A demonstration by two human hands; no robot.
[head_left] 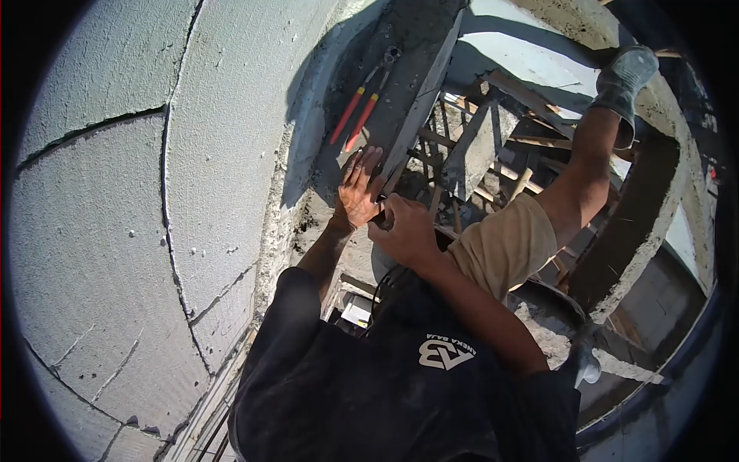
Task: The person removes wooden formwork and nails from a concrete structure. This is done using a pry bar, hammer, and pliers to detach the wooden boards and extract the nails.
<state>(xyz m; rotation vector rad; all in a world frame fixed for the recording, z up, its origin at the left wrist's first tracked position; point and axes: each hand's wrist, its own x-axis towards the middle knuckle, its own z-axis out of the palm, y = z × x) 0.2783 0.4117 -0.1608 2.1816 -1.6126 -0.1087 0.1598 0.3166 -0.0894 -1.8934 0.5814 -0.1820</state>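
Note:
My left hand (359,191) lies flat on the grey concrete ledge (327,154), fingers stretched out beside the edge of a long upright board (419,108). Right next to it, my right hand (406,231) is closed, thumb and fingers curled together at the ledge's edge. Whatever it grips is hidden by the fingers. Just beyond my left fingertips lies a pair of pincers (366,104) with red and yellow handles, its metal jaws pointing away from me.
A textured block wall (115,231) rises on the left. To the right, an opening shows wooden props (523,181) and boards below. My leg in beige shorts (500,239) stretches across it, a grey boot (627,81) resting on a curved concrete rim (662,100).

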